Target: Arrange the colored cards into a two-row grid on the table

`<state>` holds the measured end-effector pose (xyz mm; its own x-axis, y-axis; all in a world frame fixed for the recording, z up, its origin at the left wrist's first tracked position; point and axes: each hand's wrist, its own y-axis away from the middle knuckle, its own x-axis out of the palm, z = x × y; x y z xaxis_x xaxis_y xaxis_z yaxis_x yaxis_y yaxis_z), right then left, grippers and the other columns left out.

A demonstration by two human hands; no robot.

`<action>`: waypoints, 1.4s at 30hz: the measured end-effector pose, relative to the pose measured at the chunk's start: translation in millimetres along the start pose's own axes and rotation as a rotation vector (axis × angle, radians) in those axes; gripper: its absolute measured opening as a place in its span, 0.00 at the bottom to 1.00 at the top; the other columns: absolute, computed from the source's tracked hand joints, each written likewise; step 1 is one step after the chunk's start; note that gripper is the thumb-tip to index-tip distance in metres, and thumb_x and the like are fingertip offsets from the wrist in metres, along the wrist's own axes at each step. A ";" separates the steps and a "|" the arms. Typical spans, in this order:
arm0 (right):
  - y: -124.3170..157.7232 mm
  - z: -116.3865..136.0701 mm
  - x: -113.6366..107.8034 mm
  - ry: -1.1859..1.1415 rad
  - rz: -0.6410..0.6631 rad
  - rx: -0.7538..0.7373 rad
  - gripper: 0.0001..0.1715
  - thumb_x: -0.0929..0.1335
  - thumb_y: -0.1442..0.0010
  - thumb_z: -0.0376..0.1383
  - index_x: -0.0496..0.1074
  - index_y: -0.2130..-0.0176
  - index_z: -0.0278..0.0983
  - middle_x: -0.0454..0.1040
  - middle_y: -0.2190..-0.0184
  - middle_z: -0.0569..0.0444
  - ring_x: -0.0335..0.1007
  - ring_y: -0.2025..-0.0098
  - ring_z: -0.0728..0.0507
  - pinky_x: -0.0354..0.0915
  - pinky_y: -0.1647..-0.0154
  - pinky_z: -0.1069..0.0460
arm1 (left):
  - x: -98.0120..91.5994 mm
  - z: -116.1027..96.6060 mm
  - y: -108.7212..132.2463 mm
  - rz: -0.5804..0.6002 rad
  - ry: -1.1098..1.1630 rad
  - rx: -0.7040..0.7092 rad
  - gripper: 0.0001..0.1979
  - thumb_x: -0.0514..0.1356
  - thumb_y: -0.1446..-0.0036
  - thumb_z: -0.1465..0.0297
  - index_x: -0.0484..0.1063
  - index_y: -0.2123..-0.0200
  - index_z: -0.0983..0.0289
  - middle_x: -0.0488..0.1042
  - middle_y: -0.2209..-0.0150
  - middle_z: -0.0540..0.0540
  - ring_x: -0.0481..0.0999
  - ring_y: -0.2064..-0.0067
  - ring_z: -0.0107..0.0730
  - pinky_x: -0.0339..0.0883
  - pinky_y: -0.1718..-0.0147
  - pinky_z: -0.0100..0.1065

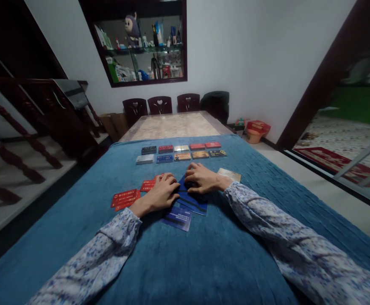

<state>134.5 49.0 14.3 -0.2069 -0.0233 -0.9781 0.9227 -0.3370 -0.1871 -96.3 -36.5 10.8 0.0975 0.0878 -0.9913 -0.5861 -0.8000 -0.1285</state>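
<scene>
Both my hands rest on a loose pile of blue cards on a blue cloth. My left hand lies over the pile's left side, fingers curled down onto the cards. My right hand presses on the pile's top, fingers bent and together. One blue card sticks out toward me. Red cards lie to the left of my left hand, with another red card partly under it. A pale card sits just beyond my right wrist.
Two rows of several cards in grey, blue, red and tan are laid out farther back on the cloth. Beyond is a bare marble tabletop with dark chairs. A wooden stair rail stands at left, a doorway at right.
</scene>
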 end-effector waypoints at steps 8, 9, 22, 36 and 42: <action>-2.2 -1.7 -0.1 -0.012 0.021 -0.013 0.23 0.73 0.41 0.49 0.80 0.51 0.38 0.78 0.52 0.44 0.59 0.48 0.35 0.55 0.51 0.41 | -11.9 9.5 4.4 0.064 0.037 0.017 0.16 0.61 0.44 0.75 0.76 0.51 0.61 0.74 0.46 0.61 0.63 0.38 0.52 0.57 0.44 0.53; -2.4 -1.0 -1.0 -0.009 0.029 -0.010 0.23 0.73 0.41 0.48 0.80 0.51 0.38 0.78 0.53 0.44 0.59 0.48 0.35 0.55 0.51 0.42 | -12.9 9.8 4.7 0.070 0.030 0.014 0.17 0.61 0.44 0.75 0.76 0.51 0.61 0.74 0.46 0.61 0.63 0.38 0.52 0.57 0.44 0.54; -4.8 -0.2 -0.8 0.007 0.026 -0.015 0.19 0.72 0.40 0.43 0.81 0.52 0.38 0.78 0.55 0.43 0.61 0.49 0.36 0.57 0.54 0.43 | -13.2 15.7 5.3 0.081 0.032 0.042 0.09 0.61 0.42 0.73 0.78 0.58 0.61 0.78 0.52 0.60 0.64 0.38 0.50 0.58 0.44 0.52; -8.1 -5.4 -3.5 0.003 -0.152 -0.142 0.12 0.67 0.33 0.35 0.82 0.62 0.36 0.79 0.68 0.47 0.67 0.59 0.42 0.60 0.59 0.48 | -24.3 37.2 2.2 0.041 0.187 -0.023 0.11 0.58 0.38 0.72 0.81 0.60 0.61 0.80 0.53 0.59 0.72 0.42 0.44 0.65 0.44 0.46; -11.1 -5.9 4.8 0.091 -0.232 -0.054 0.18 0.63 0.30 0.35 0.81 0.63 0.37 0.78 0.70 0.48 0.68 0.59 0.43 0.61 0.60 0.49 | -19.5 44.9 0.9 -0.106 0.272 -0.022 0.13 0.56 0.39 0.75 0.82 0.60 0.61 0.81 0.57 0.58 0.77 0.52 0.38 0.71 0.50 0.40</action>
<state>125.3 58.1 11.1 -0.3867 0.1347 -0.9123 0.8706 -0.2729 -0.4093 -134.9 -12.2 28.8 0.3708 0.0119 -0.9286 -0.5436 -0.8080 -0.2274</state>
